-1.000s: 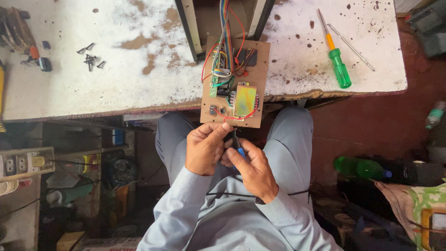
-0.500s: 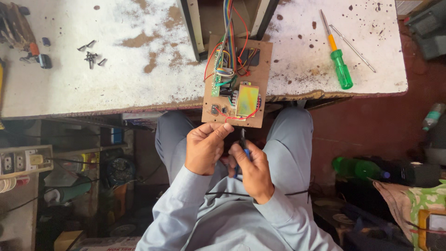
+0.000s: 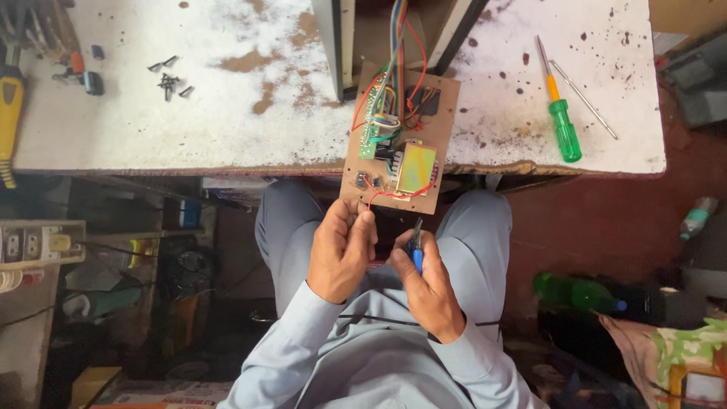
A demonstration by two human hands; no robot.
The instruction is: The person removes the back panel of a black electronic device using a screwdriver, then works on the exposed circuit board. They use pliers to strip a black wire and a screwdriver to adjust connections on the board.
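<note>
Two hands work just below the near edge of the desk [image 3: 227, 113], over the person's lap. Left hand [image 3: 341, 254]: fingers closed in a pinch on the bottom edge of the board [image 3: 400, 140], a brown circuit board that overhangs the desk edge directly above this hand. Right hand [image 3: 428, 284]: just beside the left hand and slightly lower, fingers wrapped around a small blue-handled tool [image 3: 416, 246] whose dark tip points up toward the board without touching it. Board: carries a green strip, a yellowish block and red wires [image 3: 382, 195] that loop along its lower edge, close above the left fingertips; a bundle of coloured wires runs off its far end. Screwdriver [image 3: 559, 113]: green and orange handle, lying on the desk well up and to the right of the right hand. Screws [image 3: 170, 79]: a loose cluster on the desk, far up and to the left of the left hand.
</note>
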